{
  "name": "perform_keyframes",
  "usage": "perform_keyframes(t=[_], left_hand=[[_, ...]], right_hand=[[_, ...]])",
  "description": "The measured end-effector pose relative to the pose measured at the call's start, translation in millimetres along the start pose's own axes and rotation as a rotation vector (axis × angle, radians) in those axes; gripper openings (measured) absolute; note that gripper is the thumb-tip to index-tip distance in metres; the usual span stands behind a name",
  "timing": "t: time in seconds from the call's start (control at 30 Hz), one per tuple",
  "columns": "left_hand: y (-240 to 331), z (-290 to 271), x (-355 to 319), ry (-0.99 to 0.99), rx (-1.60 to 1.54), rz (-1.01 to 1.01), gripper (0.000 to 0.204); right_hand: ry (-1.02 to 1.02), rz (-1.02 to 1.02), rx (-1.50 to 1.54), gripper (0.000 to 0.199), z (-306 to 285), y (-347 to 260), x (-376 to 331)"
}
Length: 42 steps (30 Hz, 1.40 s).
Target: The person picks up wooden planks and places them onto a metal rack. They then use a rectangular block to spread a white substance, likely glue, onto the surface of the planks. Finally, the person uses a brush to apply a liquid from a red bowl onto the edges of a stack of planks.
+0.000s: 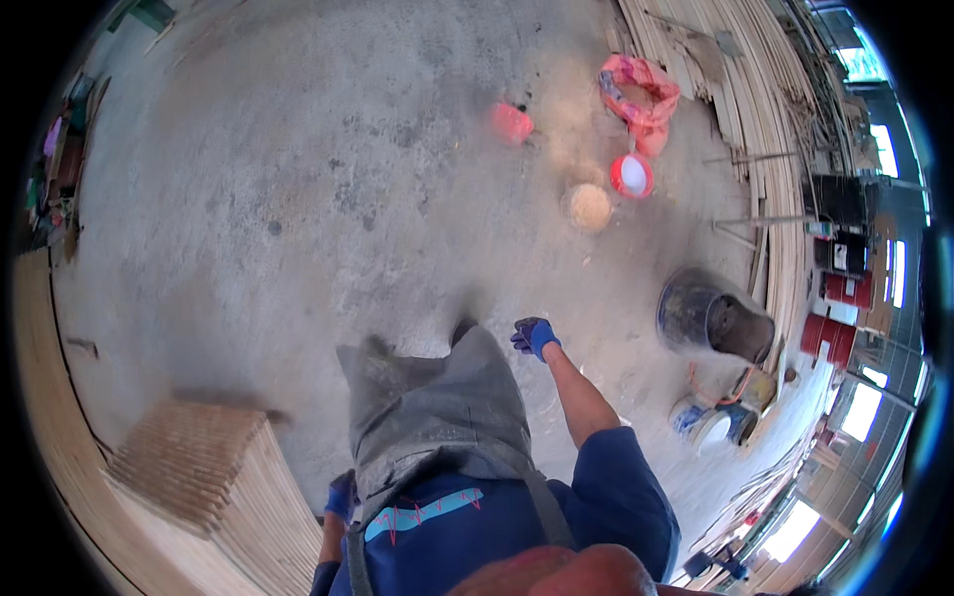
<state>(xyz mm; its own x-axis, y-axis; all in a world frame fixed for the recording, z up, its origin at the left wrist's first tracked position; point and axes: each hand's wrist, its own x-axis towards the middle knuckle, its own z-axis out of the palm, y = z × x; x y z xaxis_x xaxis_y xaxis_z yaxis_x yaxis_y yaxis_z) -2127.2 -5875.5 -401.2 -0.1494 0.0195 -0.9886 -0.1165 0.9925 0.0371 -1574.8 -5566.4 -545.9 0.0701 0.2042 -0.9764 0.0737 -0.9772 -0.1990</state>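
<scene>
I wear blue work gloves with dark palms and a grey apron (442,397). My right hand (537,336) hangs out in front of the body above the concrete floor, its fingers loosely bent and apart, with nothing visible in them. My left hand (341,494) is low beside the apron's left edge; its fingers are partly hidden and blurred. Nearest to the left hand is a neat stack of wooden strips (189,462). Neither hand visibly touches a tool or container.
Ahead right are a tub of pale yellowish material (588,208), a red bowl with white contents (632,176), a pink sack (651,91) and a red container (512,123). A large dark bucket (711,318) and paint pails (711,427) stand right, beside long timber piles (760,89).
</scene>
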Motion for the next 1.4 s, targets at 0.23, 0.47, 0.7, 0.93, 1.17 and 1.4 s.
perform_keyframes(t=[0.23, 0.47, 0.7, 0.93, 1.17, 1.4], left_hand=[[175.2, 104.1, 71.0, -0.073, -0.222, -0.002, 0.034], [357.2, 189.6, 124.0, -0.016, -0.485, 0.017, 0.045], [362.3, 280.5, 162.3, 0.136, -0.416, -0.282, 0.032], [543.1, 340.4, 142.5, 0.416, -0.074, 0.495, 0.034], [734.7, 446.4, -58.2, 0.175, -0.035, 0.678, 0.081], [791.3, 477.3, -202.7, 0.588, -0.882, 1.148, 0.060]], right_hand=[[0.178, -0.355, -0.451, 0.045, -62.5, -252.1, 118.8], [0.589, -0.734, -0.991, 0.069, -112.9, -497.7, 317.0], [0.528, -0.577, -1.563, 0.064, -129.4, -622.3, 488.6], [0.227, -0.854, -1.633, 0.058, -42.6, -644.2, 382.5], [-0.207, -1.375, -1.416, 0.043, 127.7, -712.1, 6.2], [-0.885, -1.575, -1.199, 0.033, 148.4, -713.9, -300.9]])
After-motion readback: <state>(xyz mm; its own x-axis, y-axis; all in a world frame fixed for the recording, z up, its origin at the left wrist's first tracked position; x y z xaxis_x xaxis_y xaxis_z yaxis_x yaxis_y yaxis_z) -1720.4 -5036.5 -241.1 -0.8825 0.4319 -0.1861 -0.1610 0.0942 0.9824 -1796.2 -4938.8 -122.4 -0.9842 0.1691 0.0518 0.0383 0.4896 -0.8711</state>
